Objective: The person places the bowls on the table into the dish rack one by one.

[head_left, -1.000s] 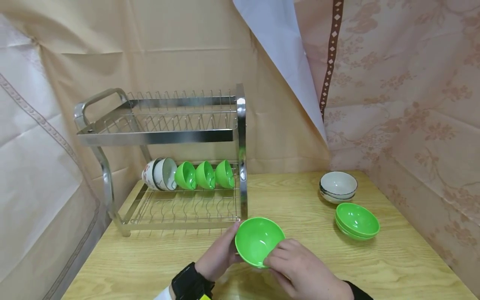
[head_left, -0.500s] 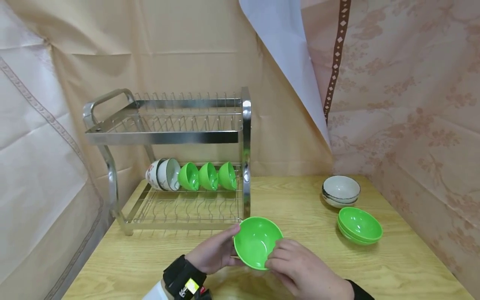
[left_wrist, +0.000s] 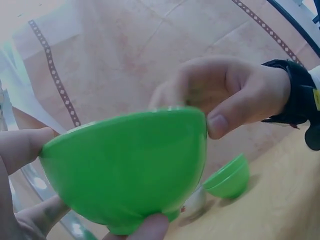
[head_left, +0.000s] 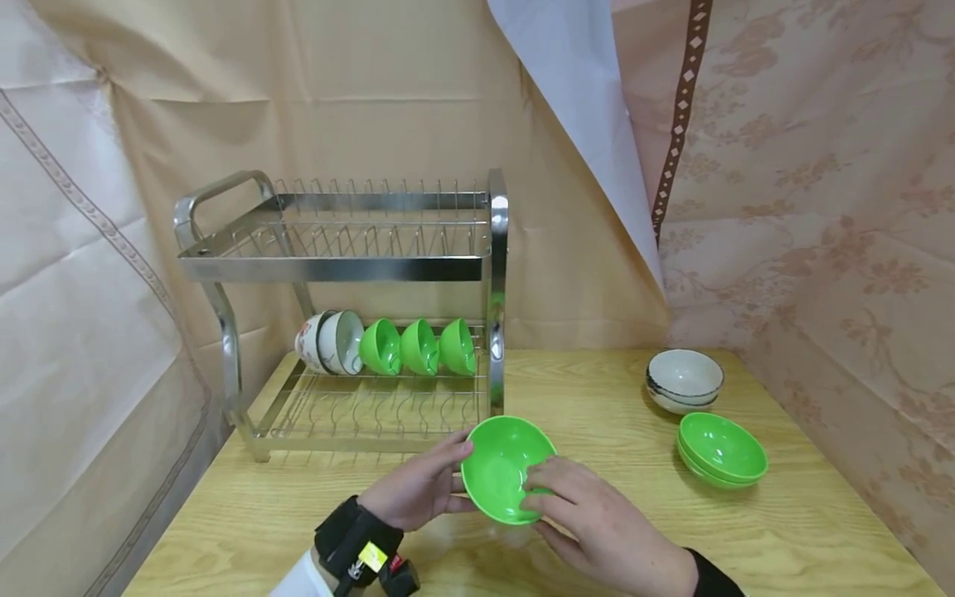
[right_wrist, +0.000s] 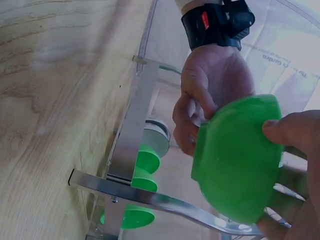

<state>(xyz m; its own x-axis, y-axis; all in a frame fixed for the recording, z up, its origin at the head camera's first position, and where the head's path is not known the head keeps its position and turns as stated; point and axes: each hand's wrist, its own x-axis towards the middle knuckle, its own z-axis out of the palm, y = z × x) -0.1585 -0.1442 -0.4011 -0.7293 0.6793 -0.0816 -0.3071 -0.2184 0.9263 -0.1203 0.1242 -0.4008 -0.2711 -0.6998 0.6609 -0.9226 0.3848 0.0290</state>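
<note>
A green bowl [head_left: 500,473] is held up above the table's front, tilted so its inside shows in the head view. My left hand [head_left: 421,489] grips it from the left, thumb near the rim and fingers about the outside and base, as the left wrist view shows on the bowl's wall [left_wrist: 125,165]. At the right rim is my right hand [head_left: 597,514], its thumb outside and its fingers reaching over the inside. These fingers are blurred in the left wrist view. In the right wrist view the left hand [right_wrist: 210,90] supports the base side.
A two-tier metal dish rack [head_left: 336,269] stands at the left. On its lower tier are two white bowls [head_left: 341,342] and three green bowls [head_left: 419,347], on edge. At the right sit stacked white bowls [head_left: 685,377] and stacked green bowls [head_left: 722,448] on the wooden table [head_left: 597,398].
The held bowl has shifted slightly left and up with both hands. My right fingers have spread and loosened at the rim. The head view has swung slightly left.
</note>
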